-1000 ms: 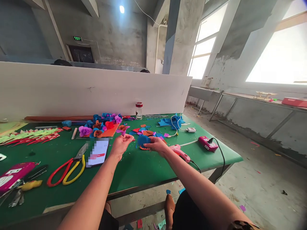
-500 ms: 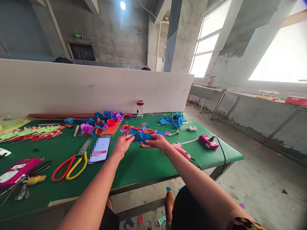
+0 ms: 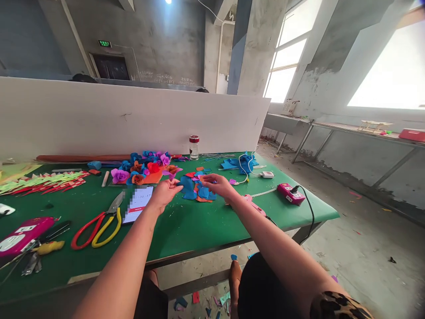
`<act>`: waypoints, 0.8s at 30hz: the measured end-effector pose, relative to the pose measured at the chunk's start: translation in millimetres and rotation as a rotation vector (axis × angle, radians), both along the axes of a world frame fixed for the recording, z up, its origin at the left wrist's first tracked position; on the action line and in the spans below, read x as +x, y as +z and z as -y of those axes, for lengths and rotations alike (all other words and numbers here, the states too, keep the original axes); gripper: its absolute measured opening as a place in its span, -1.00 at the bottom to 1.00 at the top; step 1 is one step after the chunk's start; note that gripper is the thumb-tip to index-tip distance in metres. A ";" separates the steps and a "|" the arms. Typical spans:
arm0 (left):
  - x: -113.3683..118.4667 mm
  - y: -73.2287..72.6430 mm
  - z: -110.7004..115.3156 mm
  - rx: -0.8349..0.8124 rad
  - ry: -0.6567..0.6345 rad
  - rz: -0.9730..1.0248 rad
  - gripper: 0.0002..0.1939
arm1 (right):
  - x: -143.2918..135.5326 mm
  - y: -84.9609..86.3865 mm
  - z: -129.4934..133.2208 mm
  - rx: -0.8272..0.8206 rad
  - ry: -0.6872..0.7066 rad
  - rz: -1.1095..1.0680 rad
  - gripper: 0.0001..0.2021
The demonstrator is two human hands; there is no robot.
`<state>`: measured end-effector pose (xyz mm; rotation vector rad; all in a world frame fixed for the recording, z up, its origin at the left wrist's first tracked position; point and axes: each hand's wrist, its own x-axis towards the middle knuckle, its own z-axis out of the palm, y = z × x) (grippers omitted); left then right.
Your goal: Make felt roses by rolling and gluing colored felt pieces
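Observation:
Between my hands, over the green table (image 3: pixel 186 230), is a pile of blue, orange and pink paper petals (image 3: pixel 203 192). My left hand (image 3: pixel 167 193) pinches a blue paper piece (image 3: pixel 186 184) at the pile's left side. On the other side, my right hand (image 3: pixel 217 184) has its fingers bent together over the pile's right part; what it holds, if anything, is too small to make out. Paper flowers (image 3: pixel 142 166) in blue, purple, orange and red lie behind my left hand. A pink glue gun (image 3: pixel 254 206) rests right of my right hand, partly behind the forearm.
Scissors (image 3: pixel 114 219) and a phone (image 3: pixel 137 204) lie at the left, with a magenta box (image 3: pixel 25 235) beyond them. A lidded jar (image 3: pixel 194 147) stands by the white board (image 3: pixel 149 119). A magenta power box (image 3: pixel 291 193) with cables is at the right.
The blue paper stretched between both hands is now only at my left hand. My hands have moved slightly apart, and more blue petals show on the pile.

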<state>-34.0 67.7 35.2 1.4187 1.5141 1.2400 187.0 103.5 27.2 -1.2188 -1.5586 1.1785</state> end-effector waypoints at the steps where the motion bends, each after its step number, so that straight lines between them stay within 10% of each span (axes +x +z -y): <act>1: 1.5 3.7 4.3 -0.015 -0.085 -0.011 -0.67 | -2.3 1.5 8.3 -0.005 0.084 -0.017 -0.68; 6: 19.6 11.5 22.2 -0.091 -0.402 -0.038 -0.74 | -6.7 -10.2 42.3 -0.109 0.289 -0.096 -0.87; 16: 53.6 -7.1 28.5 -0.106 -0.214 -0.059 -0.75 | 16.5 -42.5 81.5 -0.226 0.191 -0.181 -0.69; 24: 46.3 -18.6 19.0 -0.221 -0.391 -0.343 -0.76 | 153.3 -42.3 79.1 0.215 -0.442 0.557 -0.71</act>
